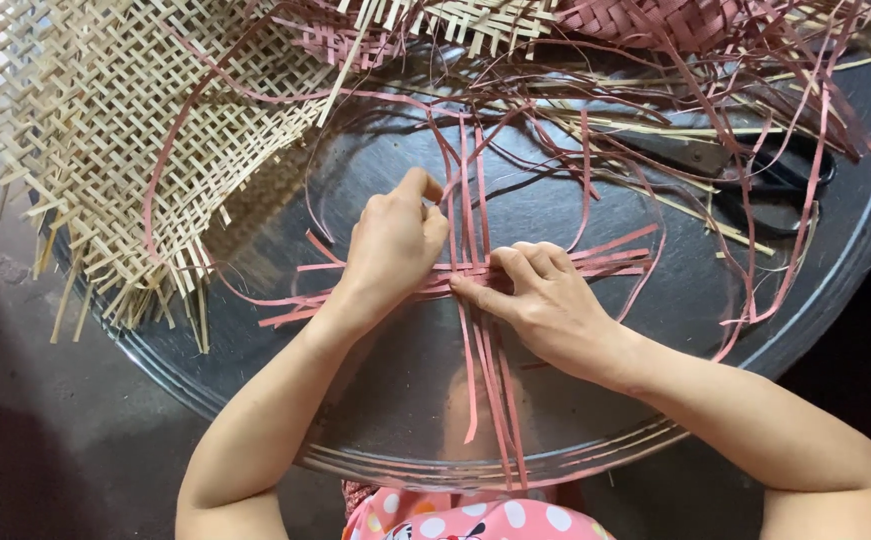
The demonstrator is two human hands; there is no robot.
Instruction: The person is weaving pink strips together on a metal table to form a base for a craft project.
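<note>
Thin pink strips (485, 330) lie crossed in a small woven patch (467, 268) on a large round metal tray (655, 330). My left hand (393, 245) pinches an upright pink strip at the patch's upper left, thumb and fingers closed on it. My right hand (540, 295) presses flat on the crossing strips from the right, its thumb pointing left along a horizontal strip. Several strip ends hang toward me past the tray's near rim.
A pale woven bamboo mat (125, 130) with loose ends covers the tray's upper left. Tangled pink strips (655, 90) and a pink woven piece (655, 20) lie at the back. Black-handled scissors (755, 170) rest at right. A pink dotted garment (475, 515) shows below.
</note>
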